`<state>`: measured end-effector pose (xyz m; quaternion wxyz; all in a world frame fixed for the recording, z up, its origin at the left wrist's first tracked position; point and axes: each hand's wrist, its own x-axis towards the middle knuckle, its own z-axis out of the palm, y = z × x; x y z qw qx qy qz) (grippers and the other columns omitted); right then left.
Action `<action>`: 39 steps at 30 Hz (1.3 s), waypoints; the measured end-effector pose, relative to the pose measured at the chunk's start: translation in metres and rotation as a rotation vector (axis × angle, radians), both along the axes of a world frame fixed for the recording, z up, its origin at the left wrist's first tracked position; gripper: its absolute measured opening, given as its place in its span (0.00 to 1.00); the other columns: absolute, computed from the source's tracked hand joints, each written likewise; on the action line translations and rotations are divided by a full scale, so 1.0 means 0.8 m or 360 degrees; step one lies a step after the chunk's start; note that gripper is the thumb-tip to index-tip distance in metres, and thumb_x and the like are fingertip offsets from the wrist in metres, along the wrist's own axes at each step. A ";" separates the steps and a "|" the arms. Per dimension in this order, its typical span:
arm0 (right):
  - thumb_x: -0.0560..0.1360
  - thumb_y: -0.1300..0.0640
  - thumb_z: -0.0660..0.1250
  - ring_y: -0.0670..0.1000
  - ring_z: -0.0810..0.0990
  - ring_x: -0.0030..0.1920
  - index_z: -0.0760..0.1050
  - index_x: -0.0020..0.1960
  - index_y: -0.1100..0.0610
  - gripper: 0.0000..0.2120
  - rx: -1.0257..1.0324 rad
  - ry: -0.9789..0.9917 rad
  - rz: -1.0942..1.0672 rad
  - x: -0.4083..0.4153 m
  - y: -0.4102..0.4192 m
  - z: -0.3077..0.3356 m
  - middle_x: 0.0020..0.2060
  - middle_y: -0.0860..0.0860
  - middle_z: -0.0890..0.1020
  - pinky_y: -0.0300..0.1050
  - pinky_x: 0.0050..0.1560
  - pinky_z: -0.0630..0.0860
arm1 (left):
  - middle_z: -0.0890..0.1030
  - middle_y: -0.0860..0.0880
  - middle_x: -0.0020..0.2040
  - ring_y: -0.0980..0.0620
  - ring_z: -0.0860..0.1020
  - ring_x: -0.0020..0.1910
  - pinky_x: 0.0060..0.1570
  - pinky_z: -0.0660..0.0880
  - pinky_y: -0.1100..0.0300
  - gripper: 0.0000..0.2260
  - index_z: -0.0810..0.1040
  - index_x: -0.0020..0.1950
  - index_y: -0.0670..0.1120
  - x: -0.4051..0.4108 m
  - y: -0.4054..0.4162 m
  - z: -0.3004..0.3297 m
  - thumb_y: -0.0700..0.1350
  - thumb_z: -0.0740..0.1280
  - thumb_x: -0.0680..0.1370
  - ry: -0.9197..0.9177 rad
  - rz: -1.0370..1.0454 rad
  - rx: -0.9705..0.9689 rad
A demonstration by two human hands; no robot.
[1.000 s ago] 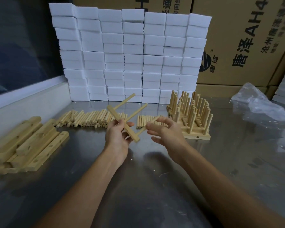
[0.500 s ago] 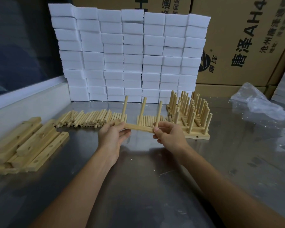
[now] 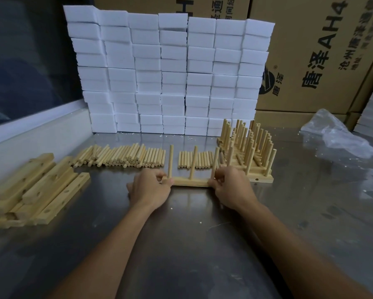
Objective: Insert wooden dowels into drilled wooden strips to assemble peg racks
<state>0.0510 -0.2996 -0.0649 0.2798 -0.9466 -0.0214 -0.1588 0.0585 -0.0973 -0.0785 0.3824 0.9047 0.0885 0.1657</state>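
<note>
While both hands sit low on the steel worktop (image 3: 181,244), I see the peg rack (image 3: 191,181) resting flat between them, its strip running left to right with three dowels standing upright from it. My left hand (image 3: 150,188) grips the left end of the strip, fingers curled over it beside the first dowel (image 3: 170,161). My right hand (image 3: 232,186) grips the right end the same way, fingers (image 3: 219,176) bent around the strip at the foot of the third dowel (image 3: 215,162). The middle dowel (image 3: 193,161) leans slightly to the right.

Just behind the rack, loose dowels lie in two rows: a long, untidy row (image 3: 120,157) to the left and a shorter, neat row (image 3: 197,159) behind the middle dowel. Finished racks (image 3: 248,147) stand stacked just to the right of my right hand, pegs pointing up, the front strip showing a drilled hole in its face. Drilled strips (image 3: 36,190) lie heaped at the far left of the worktop, well apart from my hands. A wall of white foam blocks (image 3: 170,72) rises at the back, with printed cardboard cartons (image 3: 321,50) behind it and a crumpled clear plastic bag (image 3: 334,134) at the right.
</note>
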 end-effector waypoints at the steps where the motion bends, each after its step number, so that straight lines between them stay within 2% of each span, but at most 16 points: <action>1: 0.77 0.53 0.71 0.50 0.79 0.46 0.82 0.49 0.55 0.05 -0.0003 0.0023 -0.0003 -0.001 -0.002 0.000 0.44 0.49 0.82 0.46 0.46 0.77 | 0.81 0.53 0.48 0.46 0.75 0.57 0.53 0.62 0.55 0.04 0.83 0.44 0.55 0.000 -0.002 -0.002 0.54 0.72 0.76 -0.0011 -0.0028 0.0090; 3: 0.76 0.53 0.70 0.49 0.80 0.45 0.82 0.49 0.54 0.05 0.0034 0.0037 -0.0016 -0.003 -0.008 -0.001 0.43 0.49 0.83 0.44 0.45 0.77 | 0.82 0.52 0.47 0.47 0.76 0.55 0.52 0.63 0.56 0.07 0.85 0.48 0.52 0.000 -0.008 -0.003 0.53 0.71 0.76 -0.0050 -0.0077 0.0160; 7: 0.74 0.51 0.72 0.43 0.78 0.37 0.81 0.41 0.52 0.06 0.0082 -0.0010 -0.0161 -0.005 -0.018 -0.003 0.36 0.46 0.82 0.35 0.31 0.67 | 0.77 0.53 0.39 0.48 0.76 0.48 0.53 0.70 0.54 0.08 0.82 0.41 0.49 -0.004 -0.024 -0.004 0.49 0.69 0.78 -0.0090 -0.0183 0.0271; 9: 0.74 0.51 0.72 0.40 0.76 0.34 0.80 0.39 0.52 0.07 0.0121 -0.0003 -0.0242 -0.004 -0.024 -0.004 0.32 0.44 0.80 0.34 0.29 0.65 | 0.81 0.51 0.45 0.46 0.78 0.53 0.59 0.73 0.50 0.04 0.83 0.50 0.48 -0.005 -0.032 -0.005 0.46 0.69 0.78 -0.0133 -0.0240 0.0198; 11: 0.74 0.53 0.72 0.41 0.76 0.33 0.81 0.38 0.54 0.07 0.0162 0.0009 -0.0326 -0.002 -0.034 -0.003 0.31 0.45 0.80 0.35 0.28 0.66 | 0.82 0.51 0.54 0.48 0.76 0.58 0.63 0.70 0.51 0.13 0.79 0.62 0.49 -0.007 -0.041 -0.005 0.46 0.69 0.78 -0.0140 -0.0320 0.0108; 13: 0.72 0.54 0.72 0.41 0.74 0.32 0.81 0.36 0.54 0.07 0.0203 -0.0005 -0.0443 -0.001 -0.047 -0.002 0.30 0.45 0.80 0.34 0.27 0.63 | 0.80 0.54 0.56 0.51 0.72 0.58 0.58 0.65 0.56 0.14 0.76 0.64 0.53 -0.009 -0.051 -0.007 0.49 0.68 0.78 -0.0147 -0.0463 0.0211; 15: 0.70 0.55 0.72 0.41 0.74 0.32 0.80 0.35 0.55 0.07 0.0282 -0.0005 -0.0554 0.000 -0.060 -0.002 0.29 0.45 0.79 0.35 0.28 0.62 | 0.79 0.55 0.57 0.52 0.68 0.57 0.53 0.59 0.56 0.14 0.75 0.65 0.55 -0.010 -0.064 -0.009 0.51 0.65 0.79 -0.0133 -0.0582 0.0432; 17: 0.69 0.54 0.72 0.45 0.75 0.34 0.80 0.35 0.54 0.06 0.0337 0.0016 -0.0613 0.001 -0.071 -0.002 0.31 0.46 0.79 0.36 0.29 0.63 | 0.77 0.55 0.62 0.51 0.66 0.59 0.54 0.59 0.55 0.19 0.72 0.71 0.54 -0.008 -0.074 -0.011 0.52 0.63 0.81 -0.0119 -0.0638 0.0590; 19: 0.69 0.55 0.71 0.47 0.76 0.34 0.80 0.35 0.54 0.06 0.0340 0.0004 -0.0646 0.003 -0.079 -0.003 0.31 0.47 0.78 0.39 0.32 0.65 | 0.75 0.54 0.67 0.50 0.65 0.62 0.54 0.59 0.53 0.21 0.68 0.75 0.54 -0.004 -0.084 -0.012 0.50 0.61 0.81 -0.0117 -0.0673 0.0639; 22: 0.71 0.56 0.71 0.52 0.77 0.38 0.78 0.36 0.54 0.06 0.0341 -0.0084 -0.0688 0.005 -0.087 -0.008 0.32 0.48 0.78 0.42 0.41 0.69 | 0.73 0.54 0.70 0.50 0.64 0.64 0.52 0.58 0.54 0.23 0.65 0.77 0.56 0.000 -0.093 -0.011 0.46 0.58 0.81 -0.0078 -0.0731 0.0650; 25: 0.72 0.55 0.72 0.51 0.73 0.36 0.78 0.38 0.55 0.07 0.0324 -0.0144 -0.0726 0.008 -0.094 -0.012 0.31 0.47 0.76 0.43 0.42 0.67 | 0.71 0.55 0.72 0.49 0.64 0.63 0.53 0.60 0.52 0.25 0.63 0.77 0.57 0.007 -0.099 -0.010 0.44 0.56 0.81 -0.0007 -0.0771 0.0714; 28: 0.73 0.54 0.73 0.54 0.74 0.40 0.79 0.41 0.56 0.07 0.0275 -0.0168 -0.0766 0.012 -0.098 -0.014 0.37 0.51 0.78 0.44 0.43 0.67 | 0.70 0.55 0.73 0.48 0.63 0.64 0.55 0.61 0.50 0.26 0.61 0.78 0.57 0.011 -0.103 -0.008 0.43 0.54 0.80 0.0057 -0.0803 0.0774; 32: 0.73 0.53 0.71 0.56 0.76 0.41 0.79 0.37 0.56 0.08 0.0219 -0.0181 -0.0785 0.014 -0.097 -0.017 0.43 0.56 0.81 0.44 0.42 0.69 | 0.72 0.54 0.72 0.47 0.64 0.63 0.56 0.62 0.50 0.25 0.61 0.78 0.56 0.010 -0.102 -0.010 0.45 0.54 0.81 -0.0008 -0.0807 0.0791; 34: 0.73 0.53 0.69 0.58 0.79 0.43 0.81 0.39 0.55 0.07 0.0191 -0.0191 -0.0792 0.013 -0.095 -0.018 0.43 0.56 0.81 0.45 0.42 0.70 | 0.76 0.51 0.66 0.47 0.66 0.62 0.57 0.65 0.50 0.20 0.68 0.74 0.54 0.008 -0.100 -0.010 0.45 0.56 0.81 -0.0074 -0.0788 0.0741; 36: 0.73 0.52 0.69 0.57 0.79 0.41 0.80 0.40 0.53 0.06 0.0234 -0.0141 -0.0783 0.012 -0.092 -0.019 0.39 0.53 0.81 0.45 0.41 0.71 | 0.80 0.50 0.59 0.48 0.67 0.59 0.54 0.67 0.52 0.14 0.76 0.65 0.51 0.009 -0.098 -0.011 0.44 0.58 0.81 -0.0144 -0.0772 0.0674; 39: 0.73 0.51 0.69 0.48 0.76 0.33 0.78 0.38 0.51 0.06 0.0258 -0.0112 -0.0685 0.011 -0.084 -0.018 0.31 0.46 0.79 0.43 0.38 0.70 | 0.81 0.52 0.53 0.48 0.69 0.58 0.51 0.65 0.55 0.10 0.81 0.55 0.50 0.006 -0.096 -0.013 0.44 0.60 0.81 -0.0245 -0.0769 0.0625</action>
